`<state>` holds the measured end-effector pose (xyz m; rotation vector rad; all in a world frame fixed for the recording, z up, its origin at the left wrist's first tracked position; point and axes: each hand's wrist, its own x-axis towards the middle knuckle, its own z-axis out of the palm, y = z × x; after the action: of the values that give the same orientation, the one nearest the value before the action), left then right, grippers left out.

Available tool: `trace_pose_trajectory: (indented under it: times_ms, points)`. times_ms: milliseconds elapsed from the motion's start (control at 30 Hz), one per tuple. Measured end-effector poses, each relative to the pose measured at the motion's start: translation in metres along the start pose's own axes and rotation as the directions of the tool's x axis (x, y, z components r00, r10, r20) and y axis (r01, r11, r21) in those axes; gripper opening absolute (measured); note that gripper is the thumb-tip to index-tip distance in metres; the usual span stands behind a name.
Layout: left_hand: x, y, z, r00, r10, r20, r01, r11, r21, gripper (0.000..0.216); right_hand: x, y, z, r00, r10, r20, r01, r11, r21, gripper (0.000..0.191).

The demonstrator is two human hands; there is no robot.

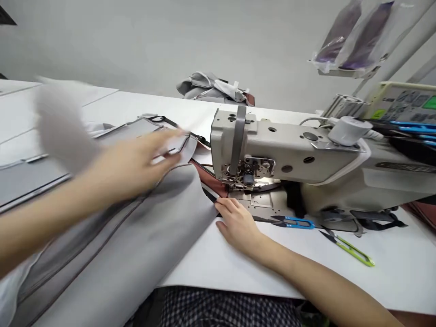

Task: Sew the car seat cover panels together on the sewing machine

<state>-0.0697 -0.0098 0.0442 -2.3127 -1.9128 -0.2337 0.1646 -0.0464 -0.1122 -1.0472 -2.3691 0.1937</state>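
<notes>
A large piece of grey fabric (pixel 170 218) with dark piped seams spreads across the left of the table up to the sewing machine (pixel 272 150). My left hand (pixel 139 159), blurred by motion, is over its upper part, with thumb and forefinger apart. Beside that forearm, a pale flap (pixel 63 122) is smeared by movement. My right hand (pixel 238 225) grips the fabric's right corner by a black edge strip, just in front of the needle area. Reddish-brown fabric (pixel 211 179) shows beneath the grey, reaching towards the presser foot, where the needle itself is hard to make out.
Blue thread snips (pixel 294 222) and green thread snips (pixel 354 250) lie right of my right hand. A white thread spool (pixel 349 131) rests on the machine. Behind it is a fabric heap (pixel 216 88). Bagged purple cones (pixel 354 41) stand upper right, above a control panel (pixel 405 102).
</notes>
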Motion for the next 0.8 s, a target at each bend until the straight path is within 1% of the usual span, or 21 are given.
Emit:
trace_pose_trajectory:
  times_ms: [33,67,100,133,167,200,233,267,300,367,400,467,500,567,633,667,733,767,800]
  points:
    - [0.012,0.006,0.020,0.995,0.086,0.059,-0.089,0.995,0.046,0.045,0.002,0.000,0.009,1.000,0.002,-0.024,-0.003,1.000,-0.026,0.022]
    - [0.022,0.012,0.043,0.977,0.185,0.107,-0.194,0.977,0.085,0.039,0.002,0.000,0.016,0.999,0.001,-0.050,-0.004,0.999,-0.051,0.016]
    - [0.030,0.017,0.067,0.948,0.289,0.136,-0.304,0.947,0.105,0.033,0.001,-0.001,0.021,0.997,-0.009,-0.081,0.003,0.997,-0.076,0.011]
    - [0.035,0.020,0.091,0.912,0.388,0.134,-0.401,0.911,0.094,0.030,0.000,-0.003,0.025,0.993,-0.029,-0.112,0.017,0.995,-0.103,0.009]
    - [0.038,0.021,0.112,0.876,0.466,0.120,-0.473,0.880,0.037,0.028,-0.002,-0.004,0.027,0.989,-0.050,-0.141,0.031,0.991,-0.132,0.012]
    - [0.039,0.019,0.130,0.852,0.517,0.087,-0.515,0.856,-0.046,0.030,-0.002,-0.005,0.028,0.984,-0.067,-0.167,0.039,0.985,-0.165,0.017]
    - [0.039,0.014,0.144,0.844,0.534,0.051,-0.524,0.841,-0.135,0.032,-0.002,-0.006,0.029,0.980,-0.079,-0.182,0.043,0.979,-0.197,0.022]
    - [0.037,0.007,0.153,0.852,0.524,0.020,-0.507,0.834,-0.219,0.036,-0.001,-0.006,0.029,0.978,-0.089,-0.187,0.046,0.974,-0.222,0.025]
    - [0.034,-0.001,0.159,0.869,0.494,-0.001,-0.474,0.834,-0.282,0.039,0.002,-0.007,0.030,0.978,-0.099,-0.181,0.055,0.971,-0.233,0.026]
    - [0.027,-0.016,0.161,0.910,0.414,-0.010,-0.394,0.857,-0.334,0.044,0.008,-0.007,0.031,0.981,-0.117,-0.155,0.081,0.972,-0.220,0.024]
    - [0.023,-0.023,0.160,0.922,0.388,-0.013,-0.370,0.867,-0.335,0.045,0.011,-0.007,0.032,0.981,-0.126,-0.146,0.096,0.975,-0.200,0.023]
    - [0.014,-0.031,0.154,0.926,0.374,-0.056,-0.371,0.873,-0.316,0.045,0.016,-0.007,0.034,0.979,-0.134,-0.153,0.110,0.982,-0.153,0.023]
    - [0.009,-0.032,0.151,0.915,0.393,-0.095,-0.403,0.867,-0.294,0.042,0.017,-0.008,0.035,0.978,-0.134,-0.160,0.113,0.984,-0.135,0.023]
    - [0.000,-0.030,0.146,0.865,0.473,-0.170,-0.501,0.838,-0.219,0.037,0.019,-0.009,0.036,0.976,-0.137,-0.169,0.118,0.986,-0.116,0.024]
    - [-0.007,-0.025,0.141,0.814,0.542,-0.209,-0.573,0.808,-0.136,0.034,0.020,-0.010,0.035,0.976,-0.144,-0.162,0.126,0.985,-0.116,0.024]
    - [-0.010,-0.021,0.139,0.799,0.558,-0.225,-0.590,0.800,-0.108,0.032,0.021,-0.010,0.034,0.977,-0.146,-0.157,0.129,0.985,-0.119,0.025]
    - [-0.012,-0.016,0.135,0.794,0.558,-0.243,-0.595,0.794,-0.121,0.023,0.021,-0.010,0.033,0.977,-0.142,-0.161,0.124,0.985,-0.120,0.023]
    - [-0.012,-0.014,0.134,0.805,0.545,-0.236,-0.586,0.794,-0.165,0.018,0.022,-0.010,0.032,0.976,-0.141,-0.164,0.122,0.986,-0.117,0.022]
    - [-0.012,-0.012,0.133,0.826,0.522,-0.214,-0.562,0.795,-0.229,0.011,0.022,-0.010,0.032,0.977,-0.138,-0.164,0.121,0.986,-0.111,0.020]
